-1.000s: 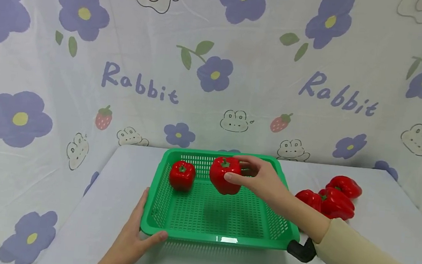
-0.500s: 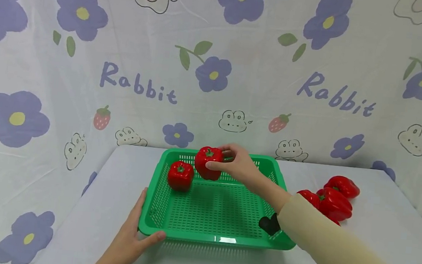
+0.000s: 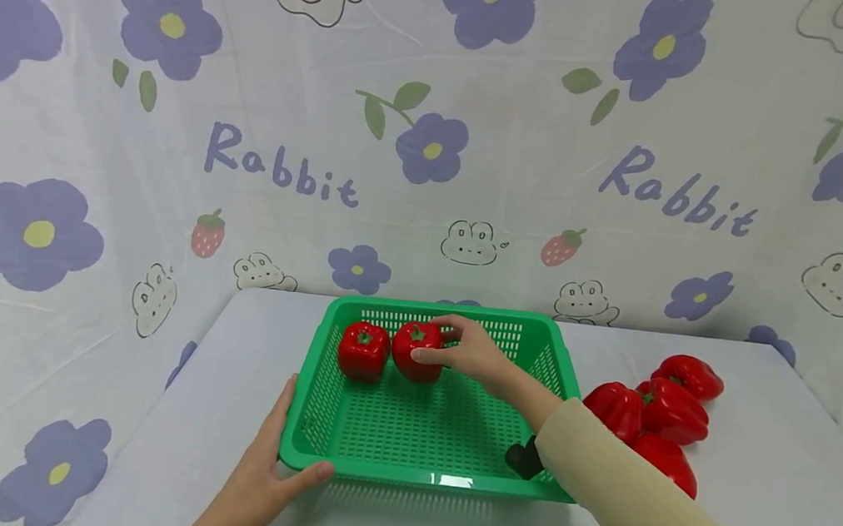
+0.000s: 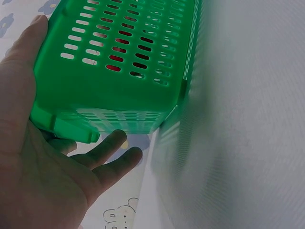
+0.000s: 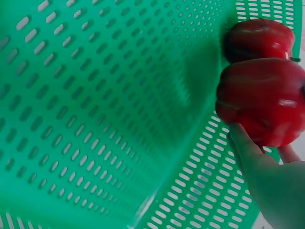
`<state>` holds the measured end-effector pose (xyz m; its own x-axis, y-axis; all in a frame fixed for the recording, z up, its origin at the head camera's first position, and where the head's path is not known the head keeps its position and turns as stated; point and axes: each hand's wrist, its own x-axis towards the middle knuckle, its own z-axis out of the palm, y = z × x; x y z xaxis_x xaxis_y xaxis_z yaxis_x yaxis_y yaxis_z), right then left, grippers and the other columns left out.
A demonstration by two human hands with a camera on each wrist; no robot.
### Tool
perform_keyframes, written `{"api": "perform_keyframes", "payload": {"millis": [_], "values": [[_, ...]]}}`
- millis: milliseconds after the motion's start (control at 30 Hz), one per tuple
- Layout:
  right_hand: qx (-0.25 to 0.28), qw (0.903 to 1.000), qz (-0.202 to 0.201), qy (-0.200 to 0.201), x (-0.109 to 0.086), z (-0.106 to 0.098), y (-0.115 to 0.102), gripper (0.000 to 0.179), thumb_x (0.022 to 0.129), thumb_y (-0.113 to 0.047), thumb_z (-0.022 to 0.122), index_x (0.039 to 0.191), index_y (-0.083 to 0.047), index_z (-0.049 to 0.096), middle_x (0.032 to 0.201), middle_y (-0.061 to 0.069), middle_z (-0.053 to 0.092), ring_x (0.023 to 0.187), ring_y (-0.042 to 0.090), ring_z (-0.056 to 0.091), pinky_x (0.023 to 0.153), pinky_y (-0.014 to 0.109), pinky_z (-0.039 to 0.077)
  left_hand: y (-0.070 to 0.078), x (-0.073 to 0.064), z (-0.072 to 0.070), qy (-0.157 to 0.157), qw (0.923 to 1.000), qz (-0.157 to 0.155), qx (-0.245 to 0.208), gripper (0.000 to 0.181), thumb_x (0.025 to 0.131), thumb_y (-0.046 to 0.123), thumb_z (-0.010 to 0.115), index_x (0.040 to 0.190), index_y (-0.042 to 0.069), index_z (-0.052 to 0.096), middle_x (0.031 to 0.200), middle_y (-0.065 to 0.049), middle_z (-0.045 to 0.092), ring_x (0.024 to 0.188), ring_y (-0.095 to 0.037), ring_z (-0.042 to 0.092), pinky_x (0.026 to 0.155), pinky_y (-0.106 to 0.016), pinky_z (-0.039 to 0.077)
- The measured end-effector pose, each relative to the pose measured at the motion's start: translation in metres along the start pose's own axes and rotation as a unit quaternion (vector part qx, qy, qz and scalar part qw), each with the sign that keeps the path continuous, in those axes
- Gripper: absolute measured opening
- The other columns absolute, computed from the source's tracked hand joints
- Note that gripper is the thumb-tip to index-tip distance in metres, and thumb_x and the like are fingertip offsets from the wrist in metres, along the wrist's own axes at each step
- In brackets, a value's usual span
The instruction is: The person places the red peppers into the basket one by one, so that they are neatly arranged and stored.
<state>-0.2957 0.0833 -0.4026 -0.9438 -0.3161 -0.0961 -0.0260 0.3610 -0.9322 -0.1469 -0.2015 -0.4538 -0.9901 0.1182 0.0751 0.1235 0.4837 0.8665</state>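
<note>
My right hand holds a red bell pepper inside the green plastic basket, thumb on its near side. Just left of it a second red bell pepper sits upright by the basket's back left corner. In the right wrist view the held pepper overlaps the other pepper; whether its base touches the floor cannot be told. My left hand rests spread against the front left corner, thumb along the front rim. Its lower fingers are extended below the rim in the left wrist view.
Several more red bell peppers lie in a group on the white table, right of the basket, one partly behind the right sleeve. A patterned cloth hangs behind the table. A black device sits on the right wrist.
My right hand has carried the pepper left across the basket and then lowered it beside the other pepper. The left hand stays at the corner.
</note>
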Motion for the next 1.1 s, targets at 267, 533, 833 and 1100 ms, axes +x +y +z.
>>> {"api": "perform_keyframes", "payload": {"millis": [267, 533, 833, 1100], "values": [[0.012, 0.9997, 0.022, 0.004, 0.006, 0.009, 0.012, 0.06, 0.082, -0.018, 0.082, 0.135, -0.006, 0.056, 0.121, 0.015, 0.059, 0.112, 0.031, 0.054, 0.09, 0.046, 0.052, -0.004, 0.001, 0.0, 0.001, 1.0, 0.009, -0.004, 0.106, 0.085, 0.042, 0.077, 0.157, 0.035, -0.001, 0.163, 0.002, 0.008, 0.147, -0.024, 0.012, 0.11, -0.058, 0.022], [0.041, 0.9991, 0.013, -0.004, 0.01, 0.012, 0.017, 0.058, 0.083, -0.016, 0.081, 0.136, -0.009, 0.057, 0.125, 0.015, 0.058, 0.116, 0.033, 0.054, 0.089, 0.044, 0.052, -0.004, 0.0, 0.0, 0.003, 1.0, 0.004, -0.003, 0.107, 0.084, 0.042, 0.078, 0.157, 0.038, -0.001, 0.162, 0.005, 0.009, 0.146, -0.022, 0.013, 0.11, -0.058, 0.022], [0.063, 0.9978, 0.017, -0.003, 0.006, 0.01, 0.015, 0.058, 0.082, -0.01, 0.08, 0.136, -0.007, 0.056, 0.123, 0.016, 0.058, 0.112, 0.032, 0.055, 0.087, 0.042, 0.054, -0.004, 0.002, 0.003, -0.001, 1.0, 0.008, 0.0, 0.107, 0.084, 0.042, 0.077, 0.156, 0.039, -0.002, 0.162, 0.005, 0.008, 0.146, -0.023, 0.013, 0.11, -0.059, 0.022], [0.062, 0.9974, 0.035, -0.005, 0.007, 0.013, 0.013, 0.059, 0.08, -0.011, 0.081, 0.134, -0.007, 0.056, 0.119, 0.015, 0.06, 0.108, 0.031, 0.057, 0.085, 0.046, 0.054, -0.002, -0.001, 0.003, 0.004, 0.9999, -0.012, 0.009, 0.108, 0.084, 0.043, 0.077, 0.158, 0.034, -0.001, 0.162, 0.002, 0.01, 0.144, -0.028, 0.018, 0.106, -0.06, 0.03]]}}
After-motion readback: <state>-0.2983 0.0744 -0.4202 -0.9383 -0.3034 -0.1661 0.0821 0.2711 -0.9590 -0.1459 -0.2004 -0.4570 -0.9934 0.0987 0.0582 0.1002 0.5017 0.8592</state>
